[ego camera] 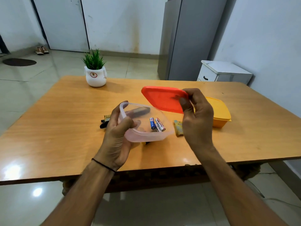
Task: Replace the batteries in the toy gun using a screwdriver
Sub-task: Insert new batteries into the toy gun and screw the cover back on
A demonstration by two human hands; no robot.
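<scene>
Early stage: batteries (157, 125) loose in a clear tub (146, 136) gripped at its rim by the left hand (116, 136), orange lid (162, 100) off, pinched in the right hand (197, 123), above the table (65, 128); unscrewing and swap judged still ahead

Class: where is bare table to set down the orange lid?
Free: the left of the table, nearer than the potted plant; the near right corner, in front of the yellow box. Crowded: the middle, under the clear container.

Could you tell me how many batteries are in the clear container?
3, together in the clear container: a blue battery, a red-and-white battery beside it, and a third battery partly beneath them. Others may be hidden.
</scene>
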